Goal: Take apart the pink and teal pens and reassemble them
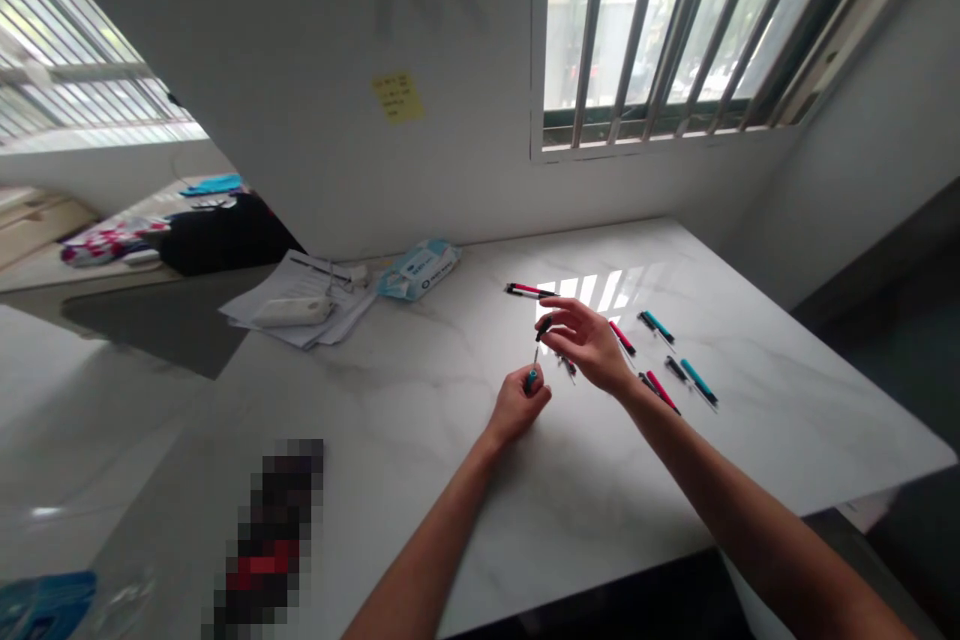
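My left hand [517, 407] is closed around a teal pen barrel [532, 379], holding it upright above the white marble table [420, 420]. My right hand [589, 340] pinches a small black pen part [544, 327] just above the barrel's thin tip, its other fingers spread. A red pen [529, 291] lies behind my hands. To the right lie several more pens: teal ones [657, 325] [698, 381] and red ones [622, 337] [662, 390].
A blue wipes packet [418, 270] and a stack of papers [300, 305] with a white object on it lie at the back left. A pixelated dark bottle [274, 535] stands near the front left. A barred window [675, 30] is behind; the table edge runs front right.
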### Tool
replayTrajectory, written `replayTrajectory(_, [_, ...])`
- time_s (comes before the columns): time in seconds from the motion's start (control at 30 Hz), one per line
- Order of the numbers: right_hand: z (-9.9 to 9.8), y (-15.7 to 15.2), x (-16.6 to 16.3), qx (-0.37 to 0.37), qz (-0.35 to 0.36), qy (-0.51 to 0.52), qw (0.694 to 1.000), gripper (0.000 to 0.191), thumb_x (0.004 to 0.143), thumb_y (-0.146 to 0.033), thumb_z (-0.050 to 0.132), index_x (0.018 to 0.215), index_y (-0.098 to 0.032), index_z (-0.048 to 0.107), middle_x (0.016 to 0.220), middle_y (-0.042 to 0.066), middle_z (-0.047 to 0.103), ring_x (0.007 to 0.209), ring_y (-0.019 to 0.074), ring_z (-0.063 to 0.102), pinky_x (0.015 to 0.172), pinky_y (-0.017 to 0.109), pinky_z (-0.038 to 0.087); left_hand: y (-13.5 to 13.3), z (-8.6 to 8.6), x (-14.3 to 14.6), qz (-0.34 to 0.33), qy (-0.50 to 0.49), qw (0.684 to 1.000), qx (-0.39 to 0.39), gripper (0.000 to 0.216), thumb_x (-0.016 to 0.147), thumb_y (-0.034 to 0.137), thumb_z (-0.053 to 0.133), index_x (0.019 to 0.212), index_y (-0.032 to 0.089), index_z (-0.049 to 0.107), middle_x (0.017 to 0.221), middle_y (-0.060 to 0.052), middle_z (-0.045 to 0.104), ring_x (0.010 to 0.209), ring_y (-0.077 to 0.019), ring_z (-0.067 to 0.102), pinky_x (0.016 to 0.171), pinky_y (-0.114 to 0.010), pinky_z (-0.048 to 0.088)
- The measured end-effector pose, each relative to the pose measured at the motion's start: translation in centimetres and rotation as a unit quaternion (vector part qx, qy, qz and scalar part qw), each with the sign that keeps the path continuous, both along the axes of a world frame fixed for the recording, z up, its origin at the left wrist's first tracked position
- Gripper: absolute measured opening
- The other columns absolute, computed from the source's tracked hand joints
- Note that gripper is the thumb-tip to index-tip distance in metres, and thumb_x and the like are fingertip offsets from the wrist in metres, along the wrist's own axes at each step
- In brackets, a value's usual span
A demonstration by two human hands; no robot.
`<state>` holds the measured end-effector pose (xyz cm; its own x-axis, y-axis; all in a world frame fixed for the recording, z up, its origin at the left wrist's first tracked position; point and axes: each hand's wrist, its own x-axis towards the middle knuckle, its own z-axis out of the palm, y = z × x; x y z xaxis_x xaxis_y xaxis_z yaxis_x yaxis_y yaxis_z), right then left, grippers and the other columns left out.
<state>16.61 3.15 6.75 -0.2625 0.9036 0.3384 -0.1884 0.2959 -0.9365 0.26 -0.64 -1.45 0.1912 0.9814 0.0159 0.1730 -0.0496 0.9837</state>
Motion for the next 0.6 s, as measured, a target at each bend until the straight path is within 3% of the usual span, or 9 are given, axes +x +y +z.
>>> replayTrajectory(0.13, [4.0,0.0,2.1,0.033,-0.083,0.041,0.995,0.038,0.086,-0.032,0.080,0.121,-0.027,0.066,0.104,0.004,0.077,0.097,0.0189,0.074,0.091,0.036,0.061,-0.1,0.1,0.0,0.000,0.005,1.000,0.011,0.030,0.076,0.029,0.062,0.066,0.023,0.034,0.064,0.007,0.032,0.062,-0.0107,0.029,0.060,-0.025,0.026])
replayTrajectory(0.23, [4.2,-1.5,5.2,0.039,-0.172,-0.002,0.984,0.034,0.086,-0.034,0.079,0.117,-0.026,0.067,0.105,0.004,0.076,0.095,0.0198,0.074,0.089,0.037,0.062,0.1,0.0,-0.2,0.010,-0.014,1.000,0.018,0.031,0.079,0.031,0.063,0.068,0.023,0.035,0.066,0.007,0.032,0.062,-0.0108,0.029,0.059,-0.025,0.027])
replayTrajectory(0.3, [2.3,-3.2,7.4,0.019,-0.231,-0.101,0.968,0.033,0.088,-0.035,0.075,0.119,-0.024,0.069,0.103,0.006,0.075,0.094,0.0221,0.075,0.086,0.039,0.062,0.2,0.1,-0.4,0.018,-0.030,0.999,0.020,0.033,0.080,0.032,0.064,0.069,0.023,0.034,0.067,0.006,0.032,0.063,-0.0109,0.029,0.059,-0.025,0.027])
replayTrajectory(0.43, [-3.9,-7.0,10.0,-0.003,-0.339,-0.325,0.883,0.030,0.089,-0.032,0.068,0.116,-0.021,0.073,0.094,0.006,0.074,0.078,0.0224,0.072,0.081,0.041,0.060,0.3,0.6,-0.5,0.026,-0.045,0.999,0.011,0.036,0.082,0.035,0.065,0.069,0.023,0.034,0.067,0.006,0.031,0.062,-0.0109,0.028,0.059,-0.024,0.027])
replayTrajectory(0.53, [-7.6,-8.8,9.8,-0.032,-0.313,-0.367,0.875,0.033,0.090,-0.030,0.064,0.119,-0.019,0.072,0.091,0.007,0.073,0.071,0.0222,0.070,0.075,0.040,0.059,0.2,0.9,-0.4,0.020,-0.045,0.999,0.007,0.037,0.082,0.036,0.065,0.069,0.022,0.033,0.066,0.006,0.031,0.063,-0.0108,0.028,0.059,-0.024,0.027])
replayTrajectory(0.6, [-8.8,-9.3,9.1,-0.041,-0.307,-0.375,0.874,0.033,0.091,-0.029,0.062,0.121,-0.019,0.071,0.091,0.007,0.074,0.069,0.0220,0.070,0.074,0.038,0.058,0.1,1.0,-0.3,0.018,-0.043,0.999,0.004,0.037,0.082,0.035,0.065,0.069,0.022,0.033,0.066,0.006,0.030,0.063,-0.0108,0.027,0.059,-0.024,0.026])
